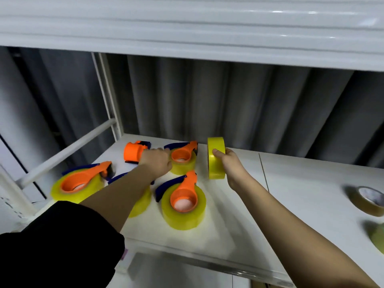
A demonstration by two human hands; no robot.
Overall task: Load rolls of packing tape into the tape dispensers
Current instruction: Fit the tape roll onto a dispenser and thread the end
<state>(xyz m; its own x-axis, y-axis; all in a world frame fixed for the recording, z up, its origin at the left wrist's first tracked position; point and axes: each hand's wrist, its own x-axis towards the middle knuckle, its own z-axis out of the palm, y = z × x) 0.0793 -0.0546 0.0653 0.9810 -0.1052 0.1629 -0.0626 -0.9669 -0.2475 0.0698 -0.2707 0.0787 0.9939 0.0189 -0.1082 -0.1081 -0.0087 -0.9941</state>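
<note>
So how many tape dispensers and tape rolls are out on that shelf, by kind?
Loaded dispensers: 4, one partly hidden by the left arm
Empty orange dispenser: 1
Loose tape rolls: 3, one in the right hand
Total: 8

left hand (156, 161): bare, black sleeve (60, 242) bunched above the elbow | right hand (230, 163): bare, forearm uncovered

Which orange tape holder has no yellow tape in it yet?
The orange dispenser at the back left, under the left hand. Its hub is bare; the others sit inside yellow rolls.
</note>
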